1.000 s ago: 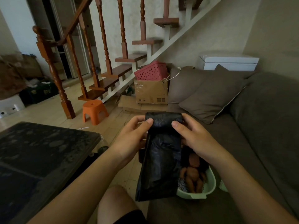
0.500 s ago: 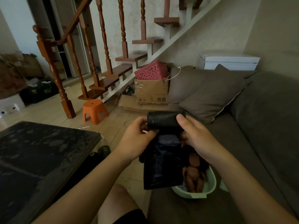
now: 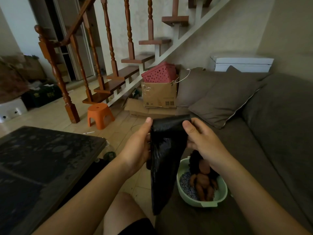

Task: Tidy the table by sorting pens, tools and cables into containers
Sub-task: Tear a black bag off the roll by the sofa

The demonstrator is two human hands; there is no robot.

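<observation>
Left hand [image 3: 138, 150] and right hand [image 3: 203, 143] grip a black plastic bag [image 3: 165, 160].

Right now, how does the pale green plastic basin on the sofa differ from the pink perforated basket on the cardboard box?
The pale green plastic basin has smooth walls; the pink perforated basket is dotted with holes. The basin sits upright on the brown sofa holding a doll; the basket lies tipped on the cardboard box, contents unseen. Both look like plastic containers.

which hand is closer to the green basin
Right. The right hand is just above the green basin; the left hand is across the black plastic bag from it.
</observation>
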